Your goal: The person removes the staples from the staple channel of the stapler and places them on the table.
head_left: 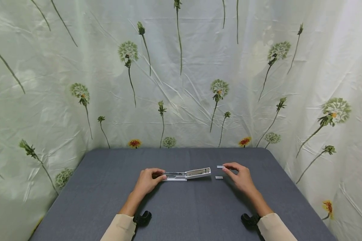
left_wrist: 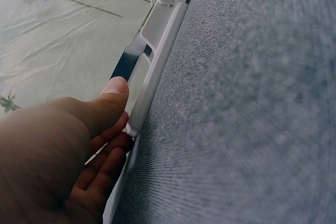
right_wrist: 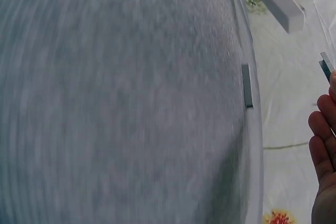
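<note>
A white stapler (head_left: pixel 175 179) lies opened out on the table, its cover (head_left: pixel 199 173) folded back to the right and raised a little. My left hand (head_left: pixel 147 180) grips the stapler's left end. In the left wrist view the thumb (left_wrist: pixel 116 85) lies by the dark metal magazine (left_wrist: pixel 126 61), with the fingers at the end of the white base (left_wrist: pixel 152 90). To the right of the cover, my right hand (head_left: pixel 241 176) pinches a short strip of staples (head_left: pixel 220 166) above the table. A second staple strip (head_left: pixel 219 177) rests on the cloth just nearer to me.
Dark grey-blue cloth covers the table (head_left: pixel 193 207). A pale curtain (head_left: pixel 181 83) printed with dandelions hangs behind it and along both sides. Each wrist wears a black strap mount, the left one (head_left: pixel 143 218) and the right one (head_left: pixel 249 220).
</note>
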The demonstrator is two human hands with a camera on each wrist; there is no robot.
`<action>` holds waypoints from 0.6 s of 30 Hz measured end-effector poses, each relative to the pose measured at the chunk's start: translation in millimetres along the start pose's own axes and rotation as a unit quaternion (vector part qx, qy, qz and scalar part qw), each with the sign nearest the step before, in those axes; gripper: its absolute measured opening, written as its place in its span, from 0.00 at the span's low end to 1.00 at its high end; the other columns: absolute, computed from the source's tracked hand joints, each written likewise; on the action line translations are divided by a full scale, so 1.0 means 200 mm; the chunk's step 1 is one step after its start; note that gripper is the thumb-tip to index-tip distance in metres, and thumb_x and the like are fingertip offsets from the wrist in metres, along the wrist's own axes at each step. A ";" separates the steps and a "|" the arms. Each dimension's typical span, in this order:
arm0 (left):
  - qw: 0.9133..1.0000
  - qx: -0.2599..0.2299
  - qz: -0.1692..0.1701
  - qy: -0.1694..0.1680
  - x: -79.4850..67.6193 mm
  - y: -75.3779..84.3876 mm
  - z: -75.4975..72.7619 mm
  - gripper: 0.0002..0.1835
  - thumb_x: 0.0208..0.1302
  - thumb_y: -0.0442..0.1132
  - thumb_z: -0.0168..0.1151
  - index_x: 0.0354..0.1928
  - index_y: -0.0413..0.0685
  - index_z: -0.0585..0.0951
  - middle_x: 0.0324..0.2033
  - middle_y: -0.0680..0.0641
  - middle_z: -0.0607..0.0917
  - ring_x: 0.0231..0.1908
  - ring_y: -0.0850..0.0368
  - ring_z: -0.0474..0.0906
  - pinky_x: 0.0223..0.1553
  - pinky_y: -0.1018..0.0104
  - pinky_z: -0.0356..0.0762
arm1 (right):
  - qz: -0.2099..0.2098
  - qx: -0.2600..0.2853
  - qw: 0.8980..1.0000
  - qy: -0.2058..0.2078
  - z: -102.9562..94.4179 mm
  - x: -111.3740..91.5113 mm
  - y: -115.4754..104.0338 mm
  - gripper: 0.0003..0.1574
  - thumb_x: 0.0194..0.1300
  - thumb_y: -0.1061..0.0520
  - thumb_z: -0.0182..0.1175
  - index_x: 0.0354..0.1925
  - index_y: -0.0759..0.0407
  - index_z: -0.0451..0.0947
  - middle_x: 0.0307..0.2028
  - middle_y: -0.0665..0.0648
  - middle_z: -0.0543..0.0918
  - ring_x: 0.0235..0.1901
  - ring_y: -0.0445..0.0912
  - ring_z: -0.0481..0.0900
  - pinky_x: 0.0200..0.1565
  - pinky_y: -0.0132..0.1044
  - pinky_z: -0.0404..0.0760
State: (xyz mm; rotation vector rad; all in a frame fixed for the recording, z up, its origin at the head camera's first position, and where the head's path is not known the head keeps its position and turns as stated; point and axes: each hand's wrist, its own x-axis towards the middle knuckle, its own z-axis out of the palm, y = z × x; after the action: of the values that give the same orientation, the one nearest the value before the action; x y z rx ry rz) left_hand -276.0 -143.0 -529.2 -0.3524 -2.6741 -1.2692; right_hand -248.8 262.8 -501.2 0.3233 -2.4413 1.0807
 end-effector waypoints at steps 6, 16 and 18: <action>1.000 -0.002 -0.002 0.001 0.00 0.00 0.00 0.09 0.59 0.45 0.78 0.43 0.61 0.91 0.36 0.59 0.91 0.37 0.65 0.87 0.43 0.62 0.83 | 0.002 -0.015 1.000 0.004 -0.05 -0.02 0.04 0.10 0.68 0.57 0.70 0.47 0.53 0.89 0.42 0.54 0.91 0.43 0.39 0.85 0.48 0.52 0.82; 1.000 -0.002 -0.001 0.003 0.00 0.00 0.00 0.09 0.59 0.45 0.78 0.42 0.62 0.91 0.35 0.60 0.91 0.38 0.65 0.87 0.45 0.60 0.83 | 0.001 -0.030 1.000 0.002 -0.11 -0.05 0.10 0.11 0.68 0.56 0.70 0.48 0.56 0.89 0.43 0.54 0.91 0.43 0.35 0.83 0.49 0.59 0.81; 1.000 -0.001 0.001 0.004 0.00 0.00 0.00 0.09 0.59 0.45 0.78 0.42 0.62 0.91 0.35 0.60 0.91 0.38 0.65 0.86 0.44 0.61 0.83 | 0.000 -0.038 0.999 0.002 -0.11 -0.05 0.11 0.11 0.68 0.56 0.70 0.48 0.56 0.89 0.43 0.54 0.91 0.43 0.36 0.84 0.49 0.59 0.81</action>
State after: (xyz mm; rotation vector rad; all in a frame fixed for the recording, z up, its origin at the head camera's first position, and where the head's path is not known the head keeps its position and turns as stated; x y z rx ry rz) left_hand -275.8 -143.0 -529.7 -0.3497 -2.6661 -1.2707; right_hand -241.5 294.6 -508.1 0.2966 -2.4709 0.9857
